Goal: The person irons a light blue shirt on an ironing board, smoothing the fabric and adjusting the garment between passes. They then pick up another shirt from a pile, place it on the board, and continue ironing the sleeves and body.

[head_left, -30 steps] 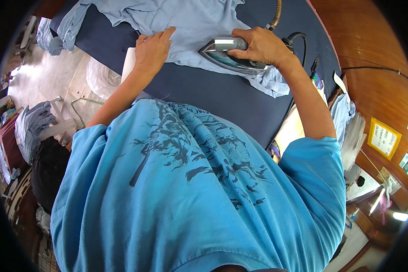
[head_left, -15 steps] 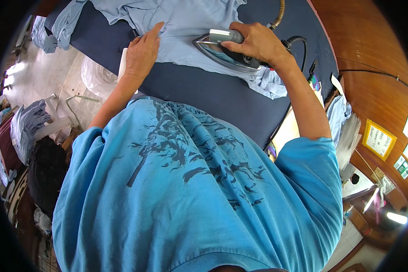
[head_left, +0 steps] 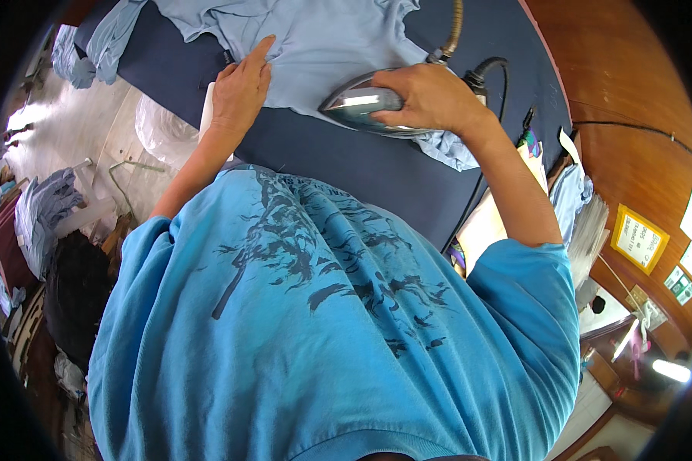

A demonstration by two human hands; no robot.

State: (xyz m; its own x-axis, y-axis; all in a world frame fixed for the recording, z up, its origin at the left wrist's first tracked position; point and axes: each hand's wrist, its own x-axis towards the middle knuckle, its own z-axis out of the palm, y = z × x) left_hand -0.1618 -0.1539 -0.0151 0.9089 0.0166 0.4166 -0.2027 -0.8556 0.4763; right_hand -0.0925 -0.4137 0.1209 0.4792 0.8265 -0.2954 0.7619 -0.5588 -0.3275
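Observation:
A light blue garment (head_left: 323, 50) lies spread over a dark navy ironing surface (head_left: 346, 161), its left part hanging off the far left edge. Wrapped round the handle of a steam iron (head_left: 354, 104) is my right hand (head_left: 430, 96). The iron rests on the garment's near edge with its tip toward the left. Crumpled cloth shows under and beside its heel. Flat on the garment's near left edge lies my left hand (head_left: 242, 88), fingers stretched out and pointing away from me.
A tan hose (head_left: 455, 31) and a black cord (head_left: 500, 65) run from the iron. At left are a clear plastic bag (head_left: 161, 134) and piled clothes (head_left: 46, 215). A wooden panel (head_left: 630, 69) stands at right, with folded cloth (head_left: 573, 188) beside the ironing surface.
My right hand has brought the iron slightly nearer to me and to the left, tilting its handle round. The left hand has stayed almost in place.

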